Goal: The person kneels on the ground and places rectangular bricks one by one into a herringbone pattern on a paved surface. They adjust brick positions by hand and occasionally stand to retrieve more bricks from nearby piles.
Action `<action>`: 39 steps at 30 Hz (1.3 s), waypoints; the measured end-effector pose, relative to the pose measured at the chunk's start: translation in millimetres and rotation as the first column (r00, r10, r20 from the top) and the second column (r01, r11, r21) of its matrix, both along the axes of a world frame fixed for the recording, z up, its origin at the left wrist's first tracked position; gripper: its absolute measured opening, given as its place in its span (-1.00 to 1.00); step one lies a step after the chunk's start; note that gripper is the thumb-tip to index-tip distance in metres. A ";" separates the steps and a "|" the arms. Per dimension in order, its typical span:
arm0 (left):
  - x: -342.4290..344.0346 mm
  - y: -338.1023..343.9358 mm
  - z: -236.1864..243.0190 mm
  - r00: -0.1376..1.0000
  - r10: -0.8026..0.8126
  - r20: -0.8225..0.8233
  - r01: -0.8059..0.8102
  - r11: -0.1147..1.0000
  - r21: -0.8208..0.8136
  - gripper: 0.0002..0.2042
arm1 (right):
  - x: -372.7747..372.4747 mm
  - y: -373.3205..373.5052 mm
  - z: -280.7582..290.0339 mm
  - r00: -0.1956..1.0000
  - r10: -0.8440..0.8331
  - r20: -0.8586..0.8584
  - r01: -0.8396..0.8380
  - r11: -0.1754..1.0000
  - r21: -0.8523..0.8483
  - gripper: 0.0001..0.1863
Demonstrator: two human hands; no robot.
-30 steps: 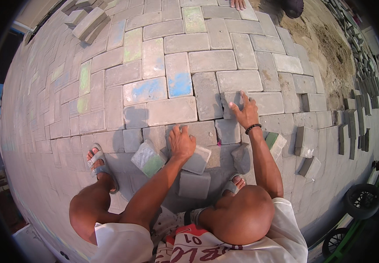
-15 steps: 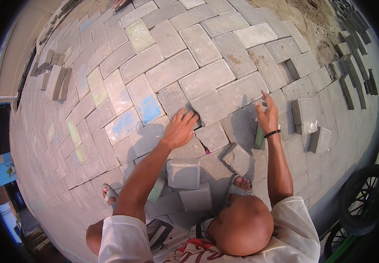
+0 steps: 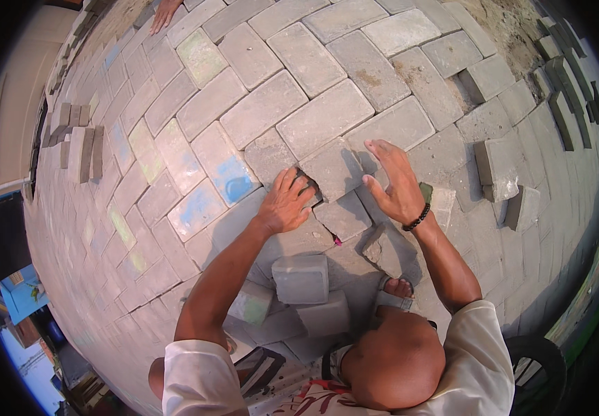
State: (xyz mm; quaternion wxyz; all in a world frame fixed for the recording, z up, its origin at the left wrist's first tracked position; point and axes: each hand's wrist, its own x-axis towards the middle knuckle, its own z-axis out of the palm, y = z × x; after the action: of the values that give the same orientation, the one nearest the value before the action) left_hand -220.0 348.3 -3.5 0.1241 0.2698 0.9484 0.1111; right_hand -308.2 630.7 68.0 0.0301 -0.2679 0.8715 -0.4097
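My left hand (image 3: pixel 287 202) rests on the grey paving at the edge of a dark gap (image 3: pixel 311 186). Its fingers are bent and apart; the fingertips reach the gap, and I cannot make out anything gripped. Just right of the gap lies a rectangular paving block (image 3: pixel 332 168). Over the blocks farther right, my right hand (image 3: pixel 393 184) hangs open and empty, thumb apart from the fingers, a dark bead bracelet on its wrist. A broken paving block (image 3: pixel 382 246) lies below it, partly in shadow. A small pink scrap (image 3: pixel 337 240) sits in a joint between blocks.
Loose blocks (image 3: pixel 301 279) are piled before my feet. Two more blocks (image 3: pixel 497 170) stand at right, with rows of stacked blocks (image 3: pixel 566 90) beyond. Another stack (image 3: pixel 84 145) is at left. Another person's hand (image 3: pixel 166 15) touches the paving at the far left. A wheel (image 3: pixel 538 367) stands lower right.
My right hand has moved left, closer to my left hand. The left hand stays by the gap, its fingers more bent. The other person's hand has come further into view.
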 end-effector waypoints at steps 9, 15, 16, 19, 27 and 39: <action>5.2 2.2 -0.5 0.993 -0.023 -0.114 0.021 1.000 -0.017 -0.65 | -17.4 -92.1 -24.1 0.973 0.210 0.095 -0.230 0.847 0.480 -0.15; 8.9 -2.7 -6.3 0.985 -0.030 -0.170 0.032 0.999 0.012 -0.69 | -13.7 -104.1 -10.3 0.978 0.080 0.195 -0.177 0.813 0.554 -0.20; 9.1 -3.6 -4.8 0.984 -0.043 -0.172 0.042 0.999 -0.006 -0.69 | -13.0 -108.5 -4.7 0.971 0.044 0.235 -0.175 0.801 0.572 -0.21; 12.2 -1.2 1.8 0.985 -0.080 -0.155 0.073 0.996 -0.055 -0.69 | -6.3 -107.6 -7.5 0.988 0.027 0.151 -0.110 0.809 0.578 -0.25; 19.3 -1.7 -12.7 0.988 0.000 -0.153 0.000 1.000 -0.005 -0.73 | 9.6 -99.7 -13.4 0.996 -0.001 0.084 -0.045 0.836 0.547 -0.12; 8.7 8.9 -11.2 0.984 -0.116 -0.136 0.124 0.991 0.050 -0.63 | -8.9 -57.5 16.4 0.976 -0.171 0.137 0.157 0.981 0.110 -0.09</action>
State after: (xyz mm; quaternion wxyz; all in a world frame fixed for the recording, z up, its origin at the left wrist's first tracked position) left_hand -211.3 357.2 -14.7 0.0594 0.3369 0.9328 0.1130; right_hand -317.1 573.3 84.5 0.0728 -0.1626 0.9053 -0.3856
